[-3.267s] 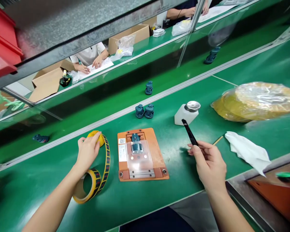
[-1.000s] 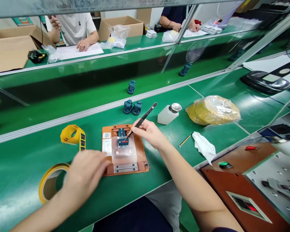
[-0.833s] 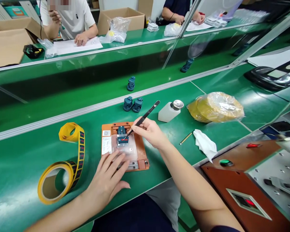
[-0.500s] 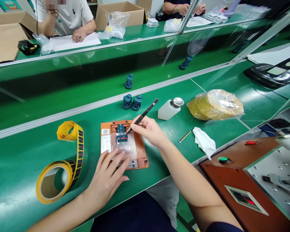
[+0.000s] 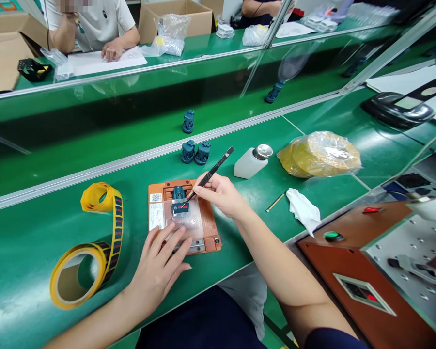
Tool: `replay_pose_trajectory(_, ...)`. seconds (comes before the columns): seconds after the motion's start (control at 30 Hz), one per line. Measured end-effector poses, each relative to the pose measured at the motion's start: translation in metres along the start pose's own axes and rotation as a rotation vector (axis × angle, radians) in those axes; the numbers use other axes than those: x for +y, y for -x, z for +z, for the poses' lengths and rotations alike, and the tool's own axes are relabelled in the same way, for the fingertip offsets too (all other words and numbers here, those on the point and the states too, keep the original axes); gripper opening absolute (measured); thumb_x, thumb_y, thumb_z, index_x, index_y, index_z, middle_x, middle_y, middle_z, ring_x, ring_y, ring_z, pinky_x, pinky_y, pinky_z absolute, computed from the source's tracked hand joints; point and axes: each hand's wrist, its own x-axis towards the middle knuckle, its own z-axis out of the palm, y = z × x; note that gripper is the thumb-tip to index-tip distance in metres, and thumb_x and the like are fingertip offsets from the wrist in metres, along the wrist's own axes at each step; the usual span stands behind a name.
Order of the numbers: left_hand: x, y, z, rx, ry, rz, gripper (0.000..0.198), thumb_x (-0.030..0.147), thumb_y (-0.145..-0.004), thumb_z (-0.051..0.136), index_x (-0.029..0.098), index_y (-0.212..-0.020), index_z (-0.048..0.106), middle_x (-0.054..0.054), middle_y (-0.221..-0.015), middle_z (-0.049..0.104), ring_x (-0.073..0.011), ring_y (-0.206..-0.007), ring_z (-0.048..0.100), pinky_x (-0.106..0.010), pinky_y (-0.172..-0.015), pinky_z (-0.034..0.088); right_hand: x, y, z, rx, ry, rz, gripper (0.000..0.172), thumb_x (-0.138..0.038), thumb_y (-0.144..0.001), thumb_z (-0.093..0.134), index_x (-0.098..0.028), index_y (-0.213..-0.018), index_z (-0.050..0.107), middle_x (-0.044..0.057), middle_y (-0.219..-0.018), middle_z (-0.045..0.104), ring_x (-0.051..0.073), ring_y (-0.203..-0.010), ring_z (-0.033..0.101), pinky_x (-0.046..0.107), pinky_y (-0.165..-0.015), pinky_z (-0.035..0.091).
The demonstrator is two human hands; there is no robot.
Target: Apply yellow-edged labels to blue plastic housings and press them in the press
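Note:
An orange jig (image 5: 210, 224) with a clear cover plate lies on the green bench. A small teal part (image 5: 179, 201) with a red label on it sits at the jig's far end. My right hand (image 5: 221, 194) pinches black tweezers (image 5: 211, 173), their tip touching the label on the part. My left hand (image 5: 160, 266) rests with fingers spread flat on the jig's near edge and clear plate. A yellow roll of labels (image 5: 80, 271) lies to the left, its strip curling away.
Two loose teal parts (image 5: 195, 152) stand behind the jig, another (image 5: 188, 121) on the belt beyond. A white dispenser bottle (image 5: 251, 163), bagged yellow rolls (image 5: 319, 154), a white cloth (image 5: 303, 209) and a thin stick (image 5: 275, 202) lie right. Other people work across the belt.
My left hand left the label roll and came to rest flat on the jig. My right hand brought the tweezers down to the part, which now carries a red label.

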Motion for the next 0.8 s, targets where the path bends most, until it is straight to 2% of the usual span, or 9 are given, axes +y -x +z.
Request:
replay_pose_trajectory(0.33, 0.0012, 0.0000, -0.0009, 0.006, 0.005, -0.016, 0.050, 0.019, -0.095, 0.064, 0.017, -0.144, 0.051, -0.015, -0.146, 0.059, -0.0336, -0.144, 0.042, -0.057, -0.118, 0.032, 0.0023, 0.0012, -0.0009, -0.011, -0.004, -0.009, 0.032, -0.047, -0.083, 0.078, -0.020, -0.088, 0.062, 0.004, -0.085, 0.074, 0.021, -0.083, 0.073, 0.038, -0.082, 0.058)
replay_pose_trajectory(0.8, 0.0001, -0.0082, -0.0081, 0.028, 0.003, 0.002, 0.045, 0.022, -0.095, 0.065, 0.013, -0.138, 0.057, -0.013, -0.140, 0.064, -0.0329, -0.137, 0.049, -0.055, -0.121, 0.024, 0.0014, -0.0031, -0.0042, -0.046, 0.019, -0.002, 0.032, -0.046, -0.082, 0.079, -0.018, -0.087, 0.064, 0.004, -0.084, 0.074, 0.019, -0.081, 0.073, 0.036, -0.081, 0.059)
